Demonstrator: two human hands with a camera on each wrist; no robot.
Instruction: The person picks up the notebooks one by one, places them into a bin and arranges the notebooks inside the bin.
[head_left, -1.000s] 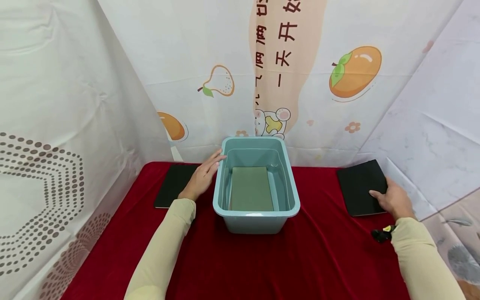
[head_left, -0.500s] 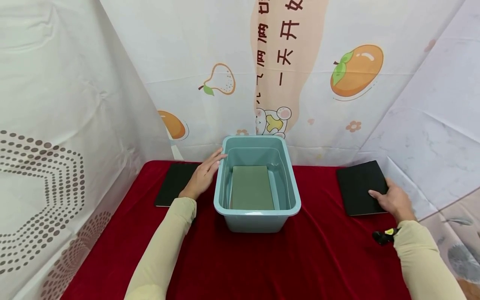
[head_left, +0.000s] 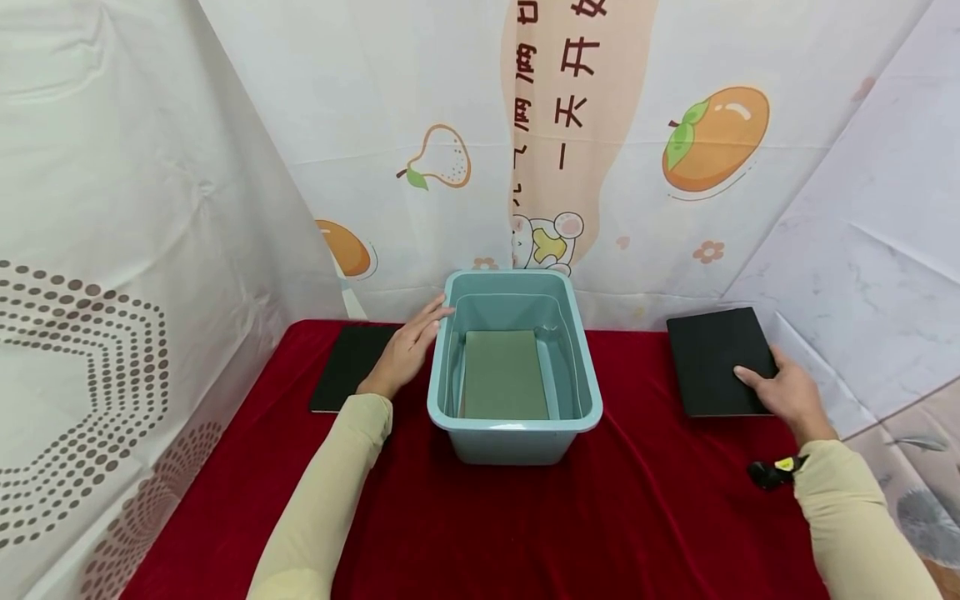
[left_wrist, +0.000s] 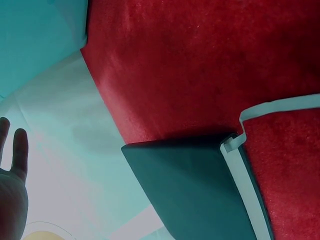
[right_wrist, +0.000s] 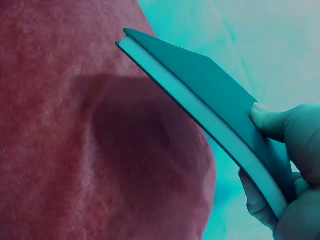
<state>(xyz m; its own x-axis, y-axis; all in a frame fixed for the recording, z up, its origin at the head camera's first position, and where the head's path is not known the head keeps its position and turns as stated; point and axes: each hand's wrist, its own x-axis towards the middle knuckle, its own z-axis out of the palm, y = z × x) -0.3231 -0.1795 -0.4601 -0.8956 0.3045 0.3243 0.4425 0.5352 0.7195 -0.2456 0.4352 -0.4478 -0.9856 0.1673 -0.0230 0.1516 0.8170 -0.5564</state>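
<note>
My right hand (head_left: 797, 398) pinches a black hardcover notebook (head_left: 716, 362) at its right edge, thumb on top of the cover. In the right wrist view the notebook (right_wrist: 200, 85) is raised over the cloth, tilted, with its shadow beneath and fingers under it. At the centre stands a light blue plastic bin (head_left: 510, 446), with a grey-green book (head_left: 504, 375) lying flat inside. My left hand (head_left: 405, 354) has its fingers extended at the bin's left rim. Beneath and left of that hand lies another black notebook (head_left: 341, 371), its page edges and a pale band showing in the left wrist view.
Dark red velvet cloth (head_left: 465, 533) covers the table. White printed curtains (head_left: 337, 100) hang close behind and at both sides. A small black device with a yellow mark (head_left: 772, 472) sits at my right wrist.
My right hand has lifted the right-hand notebook, which now sits slightly higher and farther left in view. The left hand, bin and left notebook stay put.
</note>
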